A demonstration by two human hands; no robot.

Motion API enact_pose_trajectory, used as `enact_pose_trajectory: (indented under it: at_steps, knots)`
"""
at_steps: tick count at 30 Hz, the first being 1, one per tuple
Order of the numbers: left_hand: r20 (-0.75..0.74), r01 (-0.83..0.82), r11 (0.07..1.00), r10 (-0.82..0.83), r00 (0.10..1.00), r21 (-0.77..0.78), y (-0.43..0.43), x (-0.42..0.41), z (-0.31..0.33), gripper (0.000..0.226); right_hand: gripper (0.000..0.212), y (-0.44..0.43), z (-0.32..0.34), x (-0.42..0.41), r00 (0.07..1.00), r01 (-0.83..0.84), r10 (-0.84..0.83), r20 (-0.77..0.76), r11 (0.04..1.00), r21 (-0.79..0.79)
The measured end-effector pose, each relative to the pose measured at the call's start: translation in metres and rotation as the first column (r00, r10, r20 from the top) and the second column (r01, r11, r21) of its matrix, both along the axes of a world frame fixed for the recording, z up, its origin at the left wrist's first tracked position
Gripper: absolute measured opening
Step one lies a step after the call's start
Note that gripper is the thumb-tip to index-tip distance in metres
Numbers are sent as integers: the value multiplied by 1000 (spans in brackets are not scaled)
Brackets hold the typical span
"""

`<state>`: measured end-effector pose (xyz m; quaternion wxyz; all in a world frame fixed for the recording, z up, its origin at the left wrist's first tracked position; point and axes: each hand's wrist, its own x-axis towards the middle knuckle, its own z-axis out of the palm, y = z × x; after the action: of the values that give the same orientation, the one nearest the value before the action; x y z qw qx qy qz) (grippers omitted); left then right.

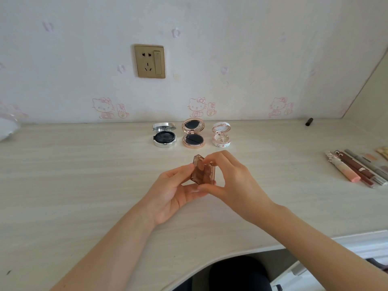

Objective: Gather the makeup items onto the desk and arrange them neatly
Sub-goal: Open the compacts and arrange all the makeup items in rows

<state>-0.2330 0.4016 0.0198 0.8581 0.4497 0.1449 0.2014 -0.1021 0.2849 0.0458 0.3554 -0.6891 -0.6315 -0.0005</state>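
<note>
Both hands [210,185] around the brown palette [203,172], above desk [84,175].

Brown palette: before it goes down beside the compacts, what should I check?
1. Grip on the brown palette by left hand and right hand: ok.
2. Its lid state: cannot tell.
3. Silver compact, rose-gold compact and white compact open in a row: ok.
4. Bare desk to the right of the white compact: ok.
5. Lip gloss tubes at the right edge brought into the arrangement: not ok.
</note>
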Motion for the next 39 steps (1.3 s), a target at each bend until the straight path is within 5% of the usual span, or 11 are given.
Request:
enact_pose_trajectory:
  at_steps: [7,20,25,27,30,33,36,39]
  knots:
    - [-22,-5,1000,5,1000,-11,1,-1,0,37,42,0,5,11,991,-29,22,-134,998,-54]
    - [-30,-17,999,16,999,-30,4,1,0,34,20,19,14,19,993,25,-28,-115,999,-22]
    - [-243,-168,940,244,939,297,7,0,6,19,29,30,13,24,994,40,-48,-100,996,-79]
    - [-300,-184,833,381,874,523,10,-5,5,22,29,35,11,25,995,47,-56,-85,993,-105]
    - [-236,-46,436,569,788,899,15,-18,-1,31,27,41,4,20,997,36,-44,-57,990,-137]
    - [-95,-5,166,584,806,986,15,-31,-7,30,24,50,-4,14,999,29,-34,-29,983,-181]
    - [-39,41,11,588,808,999,16,-40,-11,25,23,58,-9,6,999,24,-28,-16,978,-206]
    - [-51,82,-25,592,804,996,15,-47,-15,28,23,65,-13,0,1000,10,-7,15,975,-221]
